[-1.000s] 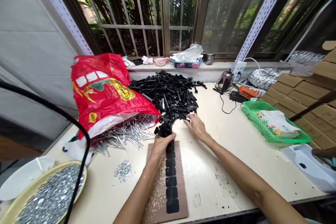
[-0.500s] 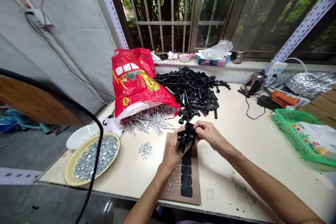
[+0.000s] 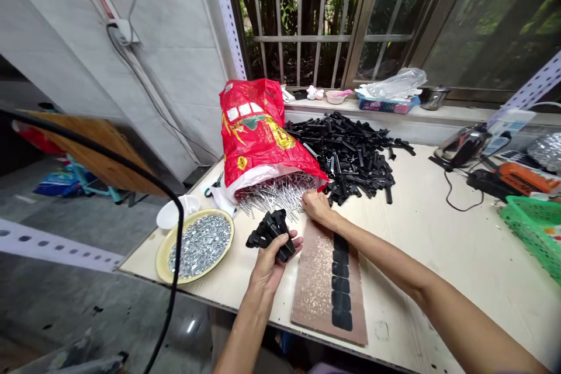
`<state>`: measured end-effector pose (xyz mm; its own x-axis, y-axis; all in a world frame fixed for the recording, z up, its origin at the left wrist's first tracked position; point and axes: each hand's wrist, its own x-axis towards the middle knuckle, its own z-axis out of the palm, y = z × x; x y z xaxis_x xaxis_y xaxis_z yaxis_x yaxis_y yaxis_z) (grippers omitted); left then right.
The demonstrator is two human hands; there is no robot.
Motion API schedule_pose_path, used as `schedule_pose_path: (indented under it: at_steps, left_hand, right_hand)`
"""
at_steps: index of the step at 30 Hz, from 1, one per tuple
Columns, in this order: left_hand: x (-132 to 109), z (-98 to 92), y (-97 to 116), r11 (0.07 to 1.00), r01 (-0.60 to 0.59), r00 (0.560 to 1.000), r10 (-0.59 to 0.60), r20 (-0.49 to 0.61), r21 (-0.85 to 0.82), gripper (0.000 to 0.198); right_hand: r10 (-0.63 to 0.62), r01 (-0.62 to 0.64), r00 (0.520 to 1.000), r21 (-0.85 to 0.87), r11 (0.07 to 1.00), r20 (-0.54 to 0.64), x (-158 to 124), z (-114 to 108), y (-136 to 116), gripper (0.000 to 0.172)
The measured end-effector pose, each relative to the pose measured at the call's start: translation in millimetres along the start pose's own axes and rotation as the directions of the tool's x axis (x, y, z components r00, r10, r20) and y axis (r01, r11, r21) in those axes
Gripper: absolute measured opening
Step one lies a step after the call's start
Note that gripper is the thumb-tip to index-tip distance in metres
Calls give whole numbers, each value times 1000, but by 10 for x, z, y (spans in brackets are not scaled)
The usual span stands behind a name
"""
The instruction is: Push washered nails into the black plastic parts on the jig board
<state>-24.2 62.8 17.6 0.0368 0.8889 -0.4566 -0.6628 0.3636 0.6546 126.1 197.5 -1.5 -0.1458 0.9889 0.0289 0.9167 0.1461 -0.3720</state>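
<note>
My left hand (image 3: 270, 263) is closed around a bunch of black plastic pieces (image 3: 269, 231), held up over the table. Farther forward, my right hand (image 3: 316, 207) touches the edge of a heap of thin metal pins (image 3: 274, 194) spilling from a red plastic bag (image 3: 258, 140). Its fingers are curled, and whatever is between them is hidden. Under my right forearm lies a brown board (image 3: 315, 298) with a row of black rounded squares (image 3: 340, 284) and pale specks. Behind my right hand spreads a large pile of black plastic pieces (image 3: 350, 152).
A yellow dish (image 3: 163, 260) of small metal washers stands at left, beside a white bowl (image 3: 169, 214). A black cable (image 3: 177, 263) hangs in front of it. At right are an orange-and-black tool (image 3: 526, 178) and a green basket (image 3: 526, 228). A windowsill with small items runs behind.
My hands were together over the board. My left hand has moved left with the black pieces; my right hand has gone forward to the metal pins. The view has turned left.
</note>
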Motion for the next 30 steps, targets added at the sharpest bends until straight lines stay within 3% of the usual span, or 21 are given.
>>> schedule_pose_path:
  at_steps: [4,7,9,11,12,14,17,20,22,26,28,30]
  left_hand:
    - [3,-66,19,997,-79,996,78,41,9,34]
    - [40,-94,1,982,-172,983,167,73,78,31]
    - [63,-95,-23,967,-211,976,200,85,145,30]
    - [74,-79,-50,955,-219,975,204,90,202,29]
    - [76,-67,-62,951,-217,975,201,93,220,29]
    - [71,-40,-81,947,-216,975,197,104,236,30]
    - [52,-17,-94,945,-233,971,211,114,231,32]
    - [27,-28,-92,936,-251,967,233,102,246,33]
    - [5,-42,-86,926,-261,965,246,86,272,31]
    - [-42,-37,-76,894,-314,949,308,71,319,27]
    - [-53,-27,-78,871,-337,939,337,64,359,28]
    - [-52,-32,-79,841,-341,935,349,59,420,28]
  right_hand:
    - [37,-39,997,-29,999,-62,-85,-141,-9,21]
    - [-64,120,977,274,954,-205,-255,-411,-63,36]
    - [-133,309,936,578,756,-327,-384,-582,-151,49]
    - [-150,409,907,739,535,-394,-501,-687,-259,53]
    - [-153,425,902,770,476,-404,-551,-708,-308,51]
    - [-160,429,902,786,445,-402,-634,-696,-380,47]
    - [-219,416,909,759,502,-354,-714,-625,-387,36]
    - [-357,459,886,670,583,-295,-698,-597,-271,19]
    - [-413,495,868,561,664,-277,-610,-587,-144,21]
    - [-347,354,934,96,930,-81,-352,-413,88,23]
    - [-281,283,959,-102,954,39,-264,-253,139,19]
    - [-258,267,963,-149,952,77,-224,-125,156,18]
